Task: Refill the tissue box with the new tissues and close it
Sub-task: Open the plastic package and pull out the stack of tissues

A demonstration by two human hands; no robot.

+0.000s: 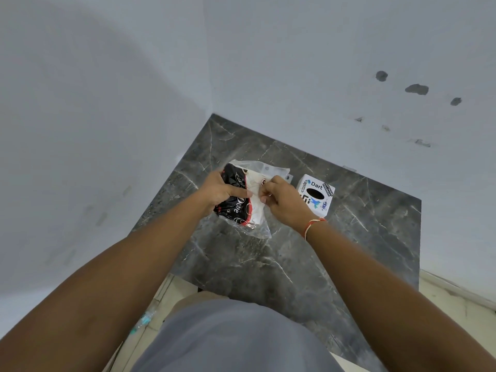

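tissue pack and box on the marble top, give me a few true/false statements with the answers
1. Both hands hold the tissue pack. True: the left hand grips its dark printed side and the right hand pinches the clear wrap.
2. The tissue box is in the right hand. False: it stands on the marble top, to the right of the hands, untouched.
3. The box has a dark oval opening on top. True.
4. A tissue sticks out of the box opening. False: the opening shows only dark, no tissue.
5. The right wrist carries a thread band. True.
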